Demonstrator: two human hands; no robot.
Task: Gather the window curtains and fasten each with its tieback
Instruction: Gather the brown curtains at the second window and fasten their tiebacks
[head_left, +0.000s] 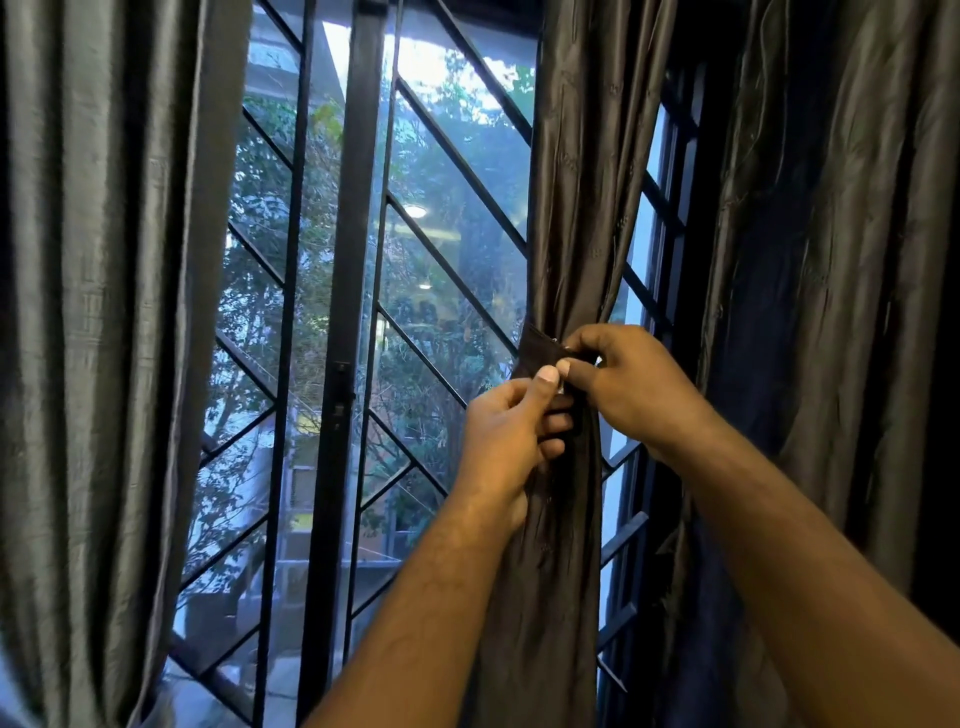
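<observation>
A dark, shiny curtain (566, 208) in the middle of the window is bunched into a narrow column. A dark tieback band (537, 353) wraps it at its waist. My left hand (511, 431) pinches one end of the band with thumb and fingers from the left. My right hand (623, 384) pinches the other end from the right, and the two thumbs meet at the front of the bunch. A grey curtain (104, 312) hangs loose on the left with no tieback visible. Another dark curtain (831, 260) hangs loose at the right.
Behind the curtains is a window with dark metal frames (348, 312) and diagonal grille bars (447, 270). Trees and a building show through the glass. The window sill runs along the bottom left.
</observation>
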